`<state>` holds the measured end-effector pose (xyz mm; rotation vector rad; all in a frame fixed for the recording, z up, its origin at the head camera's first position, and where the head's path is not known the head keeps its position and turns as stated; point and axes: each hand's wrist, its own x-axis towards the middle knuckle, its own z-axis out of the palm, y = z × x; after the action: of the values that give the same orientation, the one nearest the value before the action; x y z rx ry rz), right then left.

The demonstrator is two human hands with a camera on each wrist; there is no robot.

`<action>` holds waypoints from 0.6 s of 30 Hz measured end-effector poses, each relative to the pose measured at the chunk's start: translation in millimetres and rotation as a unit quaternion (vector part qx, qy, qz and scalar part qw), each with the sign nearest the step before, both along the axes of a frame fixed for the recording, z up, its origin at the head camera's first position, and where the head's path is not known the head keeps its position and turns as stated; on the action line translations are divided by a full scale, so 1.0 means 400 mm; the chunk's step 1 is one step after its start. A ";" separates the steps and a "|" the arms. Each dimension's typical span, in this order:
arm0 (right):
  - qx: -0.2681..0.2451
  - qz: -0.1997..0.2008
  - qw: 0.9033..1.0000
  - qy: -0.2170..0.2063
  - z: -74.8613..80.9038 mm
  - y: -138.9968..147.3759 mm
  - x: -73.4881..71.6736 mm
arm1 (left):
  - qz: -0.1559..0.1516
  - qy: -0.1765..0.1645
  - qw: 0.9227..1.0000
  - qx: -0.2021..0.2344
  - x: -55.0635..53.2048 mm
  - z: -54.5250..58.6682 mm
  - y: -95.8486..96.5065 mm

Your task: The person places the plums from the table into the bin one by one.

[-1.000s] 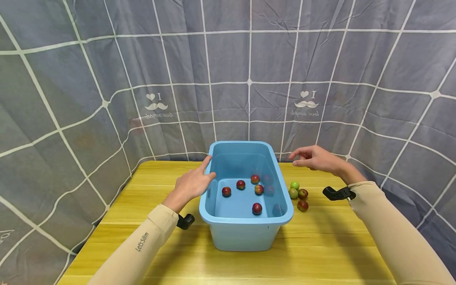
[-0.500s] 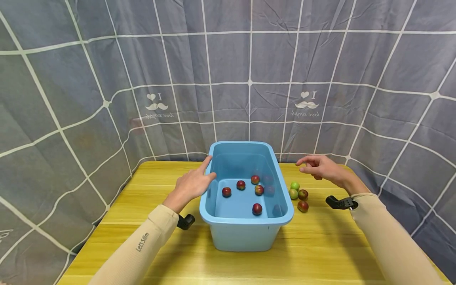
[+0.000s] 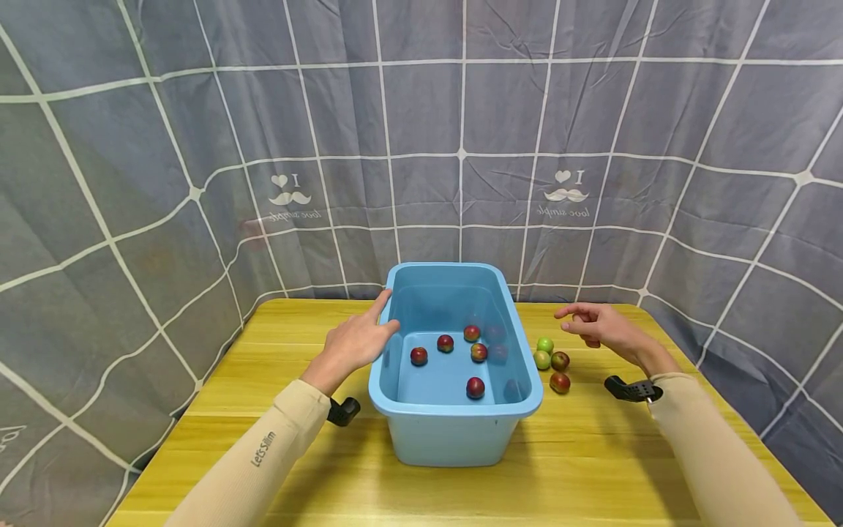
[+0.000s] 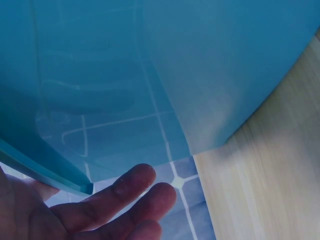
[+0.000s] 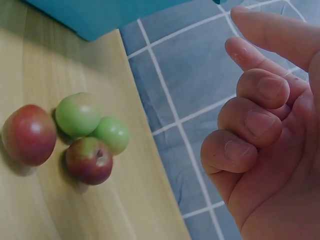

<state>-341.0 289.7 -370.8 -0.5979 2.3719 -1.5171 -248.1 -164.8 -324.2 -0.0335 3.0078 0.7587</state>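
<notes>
My left hand [image 3: 356, 339] lies at the left rim of a light blue plastic tub [image 3: 443, 432], index finger extended along the rim and thumb over its edge. In the left wrist view, other fingers [image 4: 127, 185] reach out loosely beside the tub's outer wall. Several round, dark red fruits [image 3: 418, 356] lie apart on the tub's floor. My right hand [image 3: 609, 329] hovers past the tub's right side, holding nothing. Its index finger points out while the other fingers [image 5: 250, 122] curl toward the palm. Nearby on the table are two green fruits [image 5: 78, 114] and two reddish ones [image 5: 30, 135].
The tub stands mid-table on a yellowish wooden table [image 3: 263, 380]. A grey curtain with white grid lines [image 3: 421, 110] hangs behind the table and along both sides. Each forearm wears a beige sleeve [image 3: 263, 446] and a black wrist device [image 3: 342, 411].
My right hand has drawn back to the right and slightly nearer, away from the tub's rim. The left hand, tub and fruits stay where they were.
</notes>
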 end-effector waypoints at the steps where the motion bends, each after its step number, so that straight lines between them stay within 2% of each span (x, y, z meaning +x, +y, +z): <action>1: -0.006 0.001 1.000 -0.001 -0.005 0.001 0.001 | 0.000 0.000 1.000 0.000 0.000 0.000 0.000; 10: -0.030 -0.022 0.999 -0.035 -0.058 0.015 0.008 | -0.003 0.001 1.000 0.003 0.001 -0.005 -0.002; 18: -0.038 -0.036 0.998 -0.046 -0.099 0.028 0.008 | -0.003 0.002 1.000 0.002 0.001 -0.002 -0.002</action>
<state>-338.0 300.9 -410.4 -0.4534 2.2982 -1.6354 -247.7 -165.6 -325.0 -0.0237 3.0094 0.7640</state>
